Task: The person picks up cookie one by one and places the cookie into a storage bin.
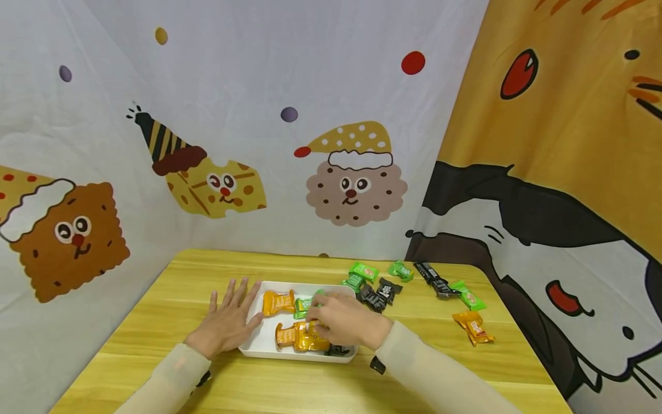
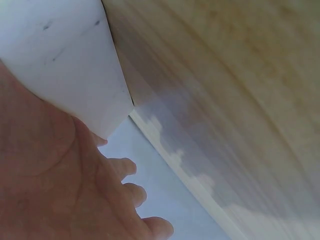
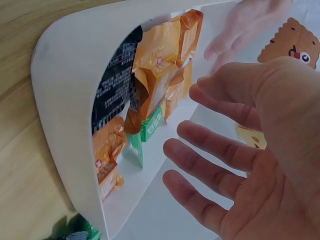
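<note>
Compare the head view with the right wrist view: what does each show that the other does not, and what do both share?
Only the head view: the loose orange packet lying right of the white tray, and the pinkish cookie figure printed on the backdrop.

Only the right wrist view: the palm side of the right grip, and clear rows of white print on the black packet inside the tray.

Both: the tray, its orange packets, the wooden table and the brown biscuit figure.

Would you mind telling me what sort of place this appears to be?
Probably a screened-off corner set up for tabletop work or filming, though I can't be certain: a wood-grain table holds a white tray of wrapped snacks, and cartoon-printed cloth hangs close behind it.
</note>
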Motion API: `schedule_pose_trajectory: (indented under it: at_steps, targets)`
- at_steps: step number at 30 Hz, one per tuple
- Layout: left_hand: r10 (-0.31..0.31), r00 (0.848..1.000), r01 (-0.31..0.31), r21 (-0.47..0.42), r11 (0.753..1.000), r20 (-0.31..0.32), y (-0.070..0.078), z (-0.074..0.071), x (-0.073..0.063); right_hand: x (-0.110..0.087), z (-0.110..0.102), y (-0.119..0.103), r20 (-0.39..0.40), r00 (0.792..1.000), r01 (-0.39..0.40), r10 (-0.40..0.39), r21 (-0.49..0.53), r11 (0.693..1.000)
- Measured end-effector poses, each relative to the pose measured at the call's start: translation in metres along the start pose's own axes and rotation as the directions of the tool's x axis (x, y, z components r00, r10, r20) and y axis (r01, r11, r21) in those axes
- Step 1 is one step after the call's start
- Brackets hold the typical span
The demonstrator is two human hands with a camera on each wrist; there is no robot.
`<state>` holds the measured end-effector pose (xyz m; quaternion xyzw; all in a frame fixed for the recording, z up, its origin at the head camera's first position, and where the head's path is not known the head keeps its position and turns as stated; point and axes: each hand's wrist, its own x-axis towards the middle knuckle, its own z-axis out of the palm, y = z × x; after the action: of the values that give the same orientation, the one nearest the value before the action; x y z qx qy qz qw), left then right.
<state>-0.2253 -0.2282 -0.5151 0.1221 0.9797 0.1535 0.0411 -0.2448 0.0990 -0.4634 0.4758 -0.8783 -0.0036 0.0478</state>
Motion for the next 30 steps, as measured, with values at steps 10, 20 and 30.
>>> schedule_pose_trajectory:
  at_steps: [10,20,30]
  targets:
    - [0.003,1.0,-0.003,0.004,1.0,0.002,0.0,0.0,0.002,-0.017,0.0,0.017,-0.056,0.998,-0.038,0.041,0.052,0.998]
    - [0.003,1.0,-0.003,-0.003,1.0,0.006,-0.002,0.002,0.002,-0.045,0.001,0.045,-0.071,0.98,-0.172,0.186,0.168,0.971]
    - [0.005,1.0,-0.005,-0.014,1.0,0.007,-0.001,0.002,0.001,-0.088,0.007,0.077,-0.104,0.942,-0.296,0.319,0.191,0.936]
